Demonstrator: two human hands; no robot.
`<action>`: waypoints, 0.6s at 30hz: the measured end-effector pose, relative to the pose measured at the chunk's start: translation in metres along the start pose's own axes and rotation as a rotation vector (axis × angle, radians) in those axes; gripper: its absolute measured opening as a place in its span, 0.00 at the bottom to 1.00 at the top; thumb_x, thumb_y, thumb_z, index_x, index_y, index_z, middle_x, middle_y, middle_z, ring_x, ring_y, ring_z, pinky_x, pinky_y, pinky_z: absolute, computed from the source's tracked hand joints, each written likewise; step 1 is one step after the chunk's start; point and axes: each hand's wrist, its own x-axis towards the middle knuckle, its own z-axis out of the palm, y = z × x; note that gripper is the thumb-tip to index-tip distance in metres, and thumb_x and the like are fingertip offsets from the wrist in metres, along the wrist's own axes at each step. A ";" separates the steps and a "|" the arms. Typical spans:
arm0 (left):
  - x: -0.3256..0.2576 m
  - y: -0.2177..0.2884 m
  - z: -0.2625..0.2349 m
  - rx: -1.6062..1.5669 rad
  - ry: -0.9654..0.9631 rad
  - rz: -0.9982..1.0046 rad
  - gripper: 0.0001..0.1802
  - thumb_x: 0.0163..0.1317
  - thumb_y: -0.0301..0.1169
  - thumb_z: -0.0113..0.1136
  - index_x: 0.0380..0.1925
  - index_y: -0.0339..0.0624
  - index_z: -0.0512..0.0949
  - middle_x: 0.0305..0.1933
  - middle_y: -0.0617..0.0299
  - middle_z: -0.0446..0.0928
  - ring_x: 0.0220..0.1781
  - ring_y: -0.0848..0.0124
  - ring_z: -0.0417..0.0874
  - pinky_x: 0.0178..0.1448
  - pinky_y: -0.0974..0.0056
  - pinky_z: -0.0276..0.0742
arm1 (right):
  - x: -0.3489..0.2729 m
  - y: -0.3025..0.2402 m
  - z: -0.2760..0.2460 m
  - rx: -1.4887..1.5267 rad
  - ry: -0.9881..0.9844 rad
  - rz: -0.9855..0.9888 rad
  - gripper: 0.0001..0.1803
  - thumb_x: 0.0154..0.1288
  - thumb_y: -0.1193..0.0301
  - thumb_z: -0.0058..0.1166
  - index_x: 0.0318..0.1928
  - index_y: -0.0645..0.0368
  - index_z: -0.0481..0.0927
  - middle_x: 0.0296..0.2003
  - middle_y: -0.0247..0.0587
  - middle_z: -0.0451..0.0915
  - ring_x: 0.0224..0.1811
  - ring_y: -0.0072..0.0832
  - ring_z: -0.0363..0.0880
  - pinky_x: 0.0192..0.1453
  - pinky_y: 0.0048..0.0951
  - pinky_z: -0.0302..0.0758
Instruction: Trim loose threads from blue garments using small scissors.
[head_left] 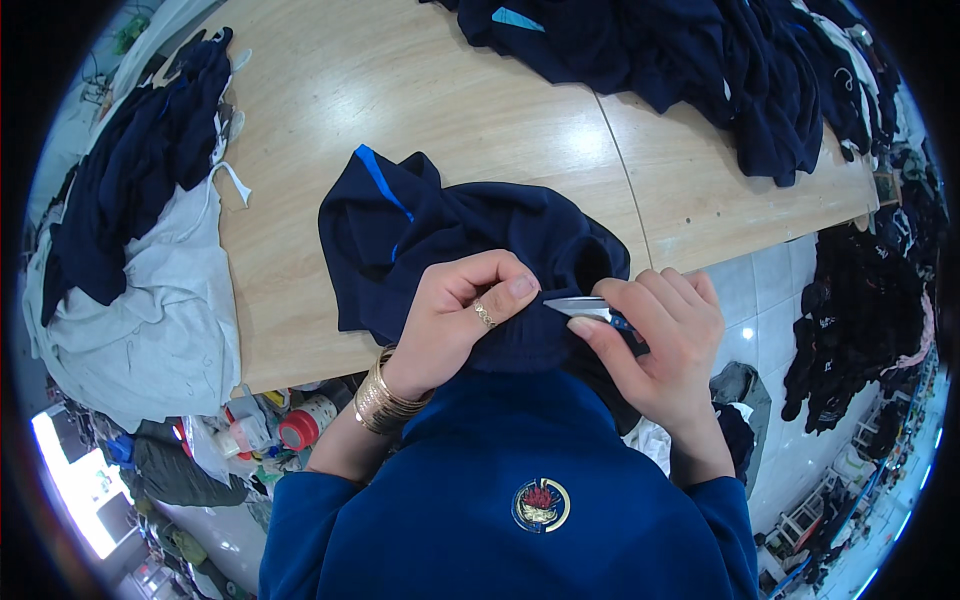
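Note:
A navy garment with a bright blue stripe lies bunched at the table's near edge, partly hanging over it toward me. My left hand, with a ring and a wide gold bracelet, pinches the garment's fabric between thumb and fingers. Thread snips with short silver blades and a bit of blue at the handle are gripped in my right hand. Their tip points left at the fabric, close to my left fingertips. Whether the blades touch a thread is too small to tell.
The pale wooden table has a seam across it. Navy garments are heaped at the far right. Light grey cloth and more navy clothing cover the left edge. A red-lidded bottle stands below; dark clothes lie at right.

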 end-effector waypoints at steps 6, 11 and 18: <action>-0.001 -0.002 -0.004 0.026 0.001 -0.002 0.09 0.62 0.31 0.54 0.28 0.35 0.76 0.25 0.69 0.73 0.29 0.84 0.68 0.35 0.77 0.65 | 0.004 -0.002 -0.003 0.174 -0.007 0.137 0.18 0.46 0.60 0.64 0.35 0.56 0.78 0.20 0.29 0.71 0.20 0.22 0.64 0.28 0.25 0.54; 0.001 0.003 0.001 0.106 -0.002 -0.046 0.09 0.61 0.30 0.55 0.28 0.35 0.77 0.24 0.69 0.73 0.28 0.84 0.69 0.34 0.77 0.65 | -0.001 -0.001 0.021 0.622 -0.015 0.239 0.12 0.45 0.72 0.66 0.33 0.57 0.79 0.23 0.33 0.73 0.22 0.21 0.69 0.23 0.21 0.63; -0.001 -0.001 0.000 0.056 -0.029 -0.074 0.09 0.60 0.30 0.57 0.28 0.34 0.78 0.25 0.69 0.75 0.28 0.84 0.70 0.34 0.78 0.66 | 0.008 0.020 0.027 0.663 0.108 0.468 0.05 0.51 0.74 0.61 0.29 0.60 0.78 0.22 0.31 0.71 0.24 0.19 0.68 0.27 0.20 0.63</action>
